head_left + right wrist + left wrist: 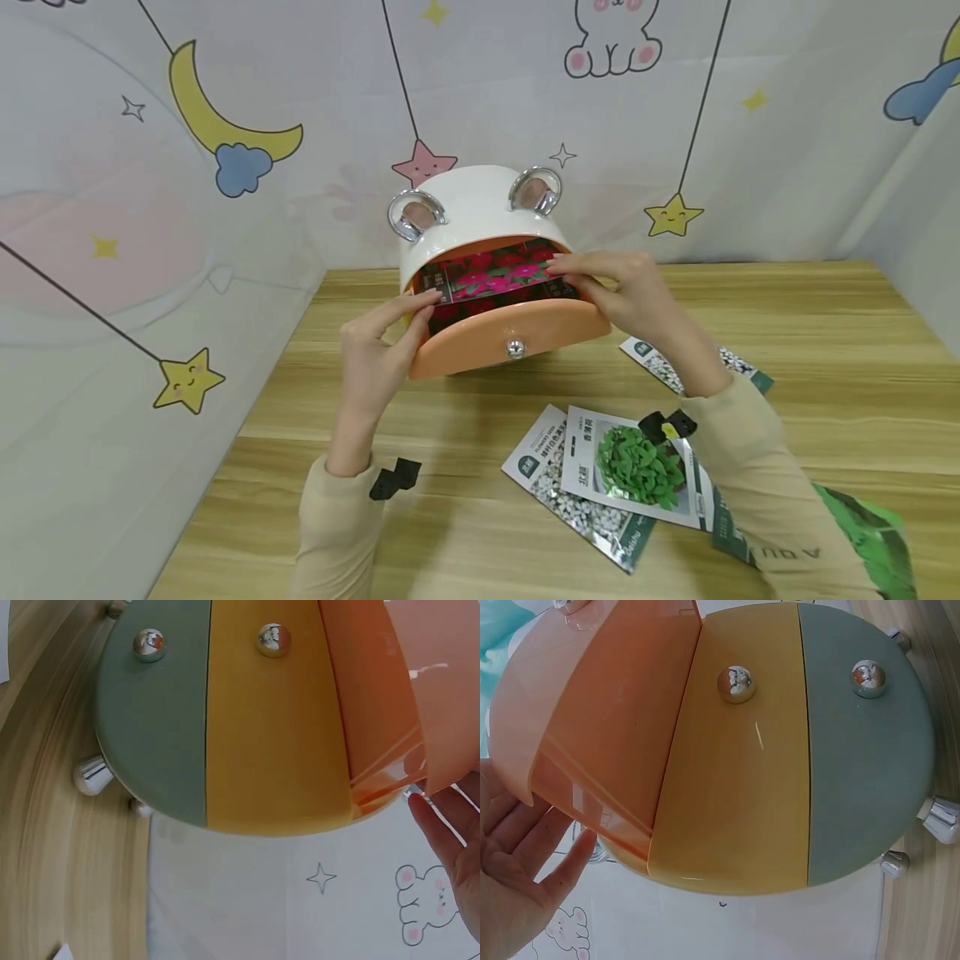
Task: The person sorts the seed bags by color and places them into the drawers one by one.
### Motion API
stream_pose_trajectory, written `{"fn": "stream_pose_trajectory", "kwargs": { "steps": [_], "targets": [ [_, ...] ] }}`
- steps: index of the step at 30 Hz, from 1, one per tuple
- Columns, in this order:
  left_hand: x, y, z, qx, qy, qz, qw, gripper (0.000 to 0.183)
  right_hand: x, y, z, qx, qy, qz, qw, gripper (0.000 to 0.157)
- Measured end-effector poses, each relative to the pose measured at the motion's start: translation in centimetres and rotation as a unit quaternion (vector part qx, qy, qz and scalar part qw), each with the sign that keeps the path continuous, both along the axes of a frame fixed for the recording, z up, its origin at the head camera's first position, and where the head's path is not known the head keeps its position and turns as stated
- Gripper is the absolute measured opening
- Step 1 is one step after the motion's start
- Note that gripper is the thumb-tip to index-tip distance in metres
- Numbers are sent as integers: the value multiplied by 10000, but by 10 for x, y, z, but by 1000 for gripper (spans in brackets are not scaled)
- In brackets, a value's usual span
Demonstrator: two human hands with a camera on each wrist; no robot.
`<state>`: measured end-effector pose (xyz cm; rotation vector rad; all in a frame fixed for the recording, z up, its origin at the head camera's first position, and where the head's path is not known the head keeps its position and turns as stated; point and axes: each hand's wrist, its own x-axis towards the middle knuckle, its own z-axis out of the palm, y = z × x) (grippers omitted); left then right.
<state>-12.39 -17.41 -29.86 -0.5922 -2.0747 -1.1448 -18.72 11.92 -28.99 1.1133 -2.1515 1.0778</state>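
A white animal-shaped storage box (483, 196) with chrome-rimmed ears stands on the table, its orange top drawer (480, 337) pulled out. A seed packet (495, 279) printed with pink flowers lies slanted at the drawer's opening, over more dark red flower print inside. My left hand (375, 346) pinches its left end, thumb close to the drawer's corner. At the other end, fingers of my right hand (637, 292) hold the packet's upper right edge. Both wrist views show the hands beside the drawer front, fingertips partly hidden behind it.
Below the open drawer are a yellow drawer (742, 772) and a grey-green drawer (866, 772) with chrome knobs. Seed packets lie in front, including one with green leaves (641, 467) and one with white flowers (592, 512). A green bag (870, 542) lies by the right sleeve.
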Motion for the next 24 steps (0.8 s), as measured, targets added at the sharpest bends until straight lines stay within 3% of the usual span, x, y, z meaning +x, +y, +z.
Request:
{"fn": "stream_pose_trajectory", "kwargs": {
  "steps": [6, 14, 24],
  "targets": [
    [-3, -1, -3, 294, -285, -74, 9991, 16, -3, 1, -8, -454, -553, 303, 9970, 26],
    [-5, -1, -6, 611, -598, -412, 9955, 17, -5, 2, -14, -899, -1245, 520, 9868, 30],
    [-2, -3, -11, 1230, -954, -940, 9833, 21, -1, 2, -16, -1046, -1390, 349, 9841, 36]
  ]
}}
